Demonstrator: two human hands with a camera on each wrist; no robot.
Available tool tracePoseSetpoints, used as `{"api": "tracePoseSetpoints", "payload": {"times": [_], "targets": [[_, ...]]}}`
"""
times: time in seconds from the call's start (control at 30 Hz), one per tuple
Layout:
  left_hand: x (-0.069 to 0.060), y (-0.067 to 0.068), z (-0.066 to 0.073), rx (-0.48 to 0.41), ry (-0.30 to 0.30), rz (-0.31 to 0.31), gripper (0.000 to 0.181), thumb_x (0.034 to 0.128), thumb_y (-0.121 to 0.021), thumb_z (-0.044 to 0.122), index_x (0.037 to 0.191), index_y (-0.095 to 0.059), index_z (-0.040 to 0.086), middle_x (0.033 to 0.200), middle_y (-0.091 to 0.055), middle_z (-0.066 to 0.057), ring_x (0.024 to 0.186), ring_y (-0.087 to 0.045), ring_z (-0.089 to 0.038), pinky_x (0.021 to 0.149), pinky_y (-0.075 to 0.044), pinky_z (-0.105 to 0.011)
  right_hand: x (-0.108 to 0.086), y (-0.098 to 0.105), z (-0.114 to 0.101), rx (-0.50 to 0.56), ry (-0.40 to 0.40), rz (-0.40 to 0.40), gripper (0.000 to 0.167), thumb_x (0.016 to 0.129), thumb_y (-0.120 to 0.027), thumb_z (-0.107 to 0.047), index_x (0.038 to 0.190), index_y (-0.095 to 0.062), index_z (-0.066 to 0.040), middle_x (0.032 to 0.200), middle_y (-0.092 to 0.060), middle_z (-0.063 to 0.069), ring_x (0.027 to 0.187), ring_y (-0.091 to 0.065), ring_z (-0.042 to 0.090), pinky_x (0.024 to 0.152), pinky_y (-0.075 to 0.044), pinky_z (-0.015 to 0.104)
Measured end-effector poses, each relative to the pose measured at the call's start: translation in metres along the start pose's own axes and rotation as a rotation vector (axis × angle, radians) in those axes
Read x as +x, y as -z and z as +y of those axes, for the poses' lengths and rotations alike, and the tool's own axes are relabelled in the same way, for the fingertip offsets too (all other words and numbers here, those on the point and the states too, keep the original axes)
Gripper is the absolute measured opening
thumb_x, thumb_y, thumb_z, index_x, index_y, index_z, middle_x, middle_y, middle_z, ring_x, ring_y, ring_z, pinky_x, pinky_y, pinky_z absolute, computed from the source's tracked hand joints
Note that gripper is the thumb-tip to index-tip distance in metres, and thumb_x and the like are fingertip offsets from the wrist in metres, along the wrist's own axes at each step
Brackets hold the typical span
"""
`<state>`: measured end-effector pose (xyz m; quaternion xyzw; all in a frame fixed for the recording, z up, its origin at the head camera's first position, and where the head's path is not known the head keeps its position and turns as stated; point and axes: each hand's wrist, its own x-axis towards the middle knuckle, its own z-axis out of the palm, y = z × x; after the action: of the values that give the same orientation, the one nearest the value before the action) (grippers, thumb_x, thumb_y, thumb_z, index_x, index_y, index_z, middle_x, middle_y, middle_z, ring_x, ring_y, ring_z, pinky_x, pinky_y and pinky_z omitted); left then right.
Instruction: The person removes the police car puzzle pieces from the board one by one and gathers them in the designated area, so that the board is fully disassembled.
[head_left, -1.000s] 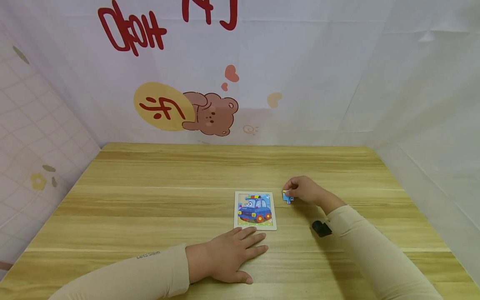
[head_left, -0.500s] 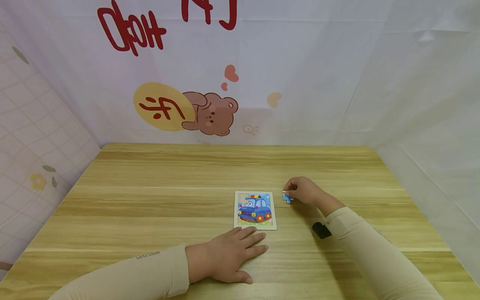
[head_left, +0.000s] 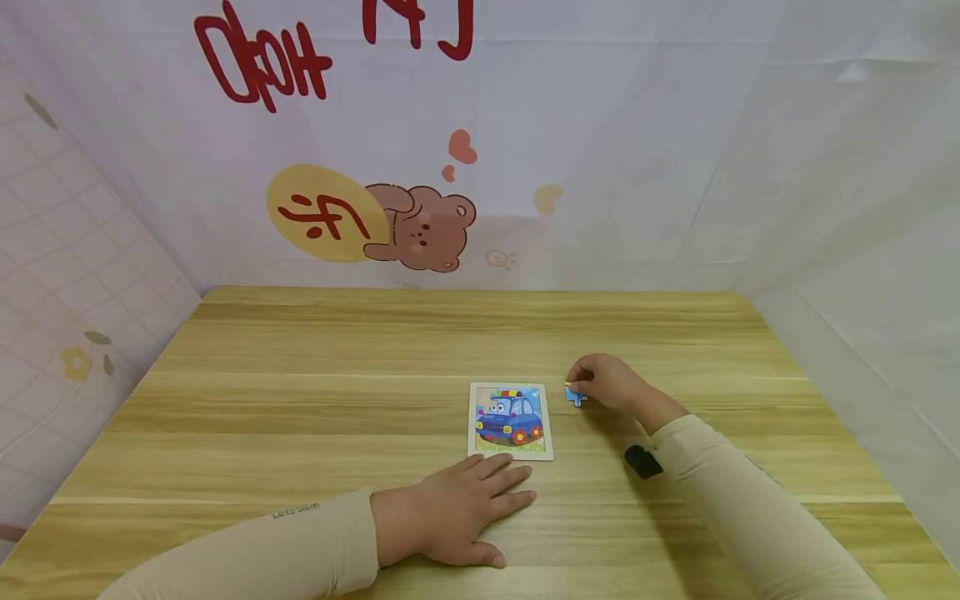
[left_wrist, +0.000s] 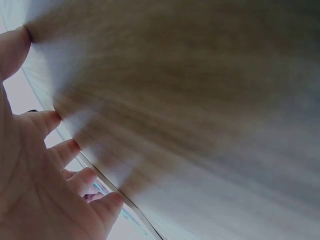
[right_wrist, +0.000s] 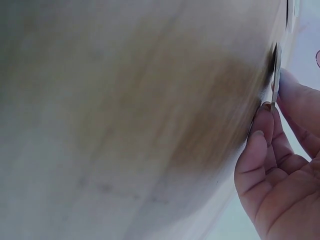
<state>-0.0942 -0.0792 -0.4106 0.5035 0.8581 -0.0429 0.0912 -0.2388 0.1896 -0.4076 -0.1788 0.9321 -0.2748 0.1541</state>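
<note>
Head view: your right hand (head_left: 609, 382) pinches the blue jigsaw piece (head_left: 574, 397) in its fingers; hold it level. Brace the puzzle tray (head_left: 534, 456) with your left hand (head_left: 461, 512), fingers outspread.

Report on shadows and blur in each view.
Head view: evenly lit and mostly sharp, the right sleeve casting a soft shadow on the tabletop; left wrist view: wood blurred, shadows fanning out from the fingertips of the left hand; right wrist view: wood blurred too, but the right hand and puzzle piece look clearer.
</note>
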Motion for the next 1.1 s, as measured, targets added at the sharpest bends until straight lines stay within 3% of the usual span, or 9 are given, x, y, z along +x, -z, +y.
{"api": "tracePoseSetpoints", "payload": {"times": [0.43, 0.77, 1.1], "targets": [[-0.001, -0.002, 0.000, 0.019, 0.000, 0.026, 0.073, 0.0926, -0.040, 0.066, 0.152, -0.031, 0.025, 0.158, -0.026, 0.000, 0.143, -0.025, -0.024, 0.110, -0.034, -0.042, 0.001, -0.001, -0.002, -0.021, 0.012, 0.002, 0.006, 0.092, -0.063, -0.005, 0.093, -0.067, -0.001, 0.085, -0.064, 0.005, 0.075, -0.052, 0.017, 0.069, -0.045, 0.030], [-0.001, 0.000, 0.001, 0.003, 0.002, 0.012, 0.073, 0.0930, -0.040, 0.066, 0.153, -0.030, 0.025, 0.158, -0.025, 0.000, 0.144, -0.024, -0.023, 0.110, -0.033, -0.042, 0.000, -0.002, -0.002, -0.012, 0.018, 0.001, 0.005, 0.091, -0.064, -0.004, 0.092, -0.067, -0.001, 0.086, -0.064, 0.006, 0.076, -0.052, 0.017, 0.069, -0.046, 0.031], [-0.001, 0.002, 0.000, -0.010, -0.005, -0.002, 0.073, 0.0937, -0.039, 0.065, 0.153, -0.028, 0.025, 0.159, -0.024, 0.000, 0.144, -0.024, -0.023, 0.110, -0.033, -0.043, 0.002, -0.002, -0.016, 0.003, 0.040, 0.098, 0.011, 0.093, -0.063, -0.009, 0.099, -0.067, -0.001, 0.088, -0.060, 0.008, 0.078, -0.052, 0.020, 0.072, -0.047, 0.035]]}}
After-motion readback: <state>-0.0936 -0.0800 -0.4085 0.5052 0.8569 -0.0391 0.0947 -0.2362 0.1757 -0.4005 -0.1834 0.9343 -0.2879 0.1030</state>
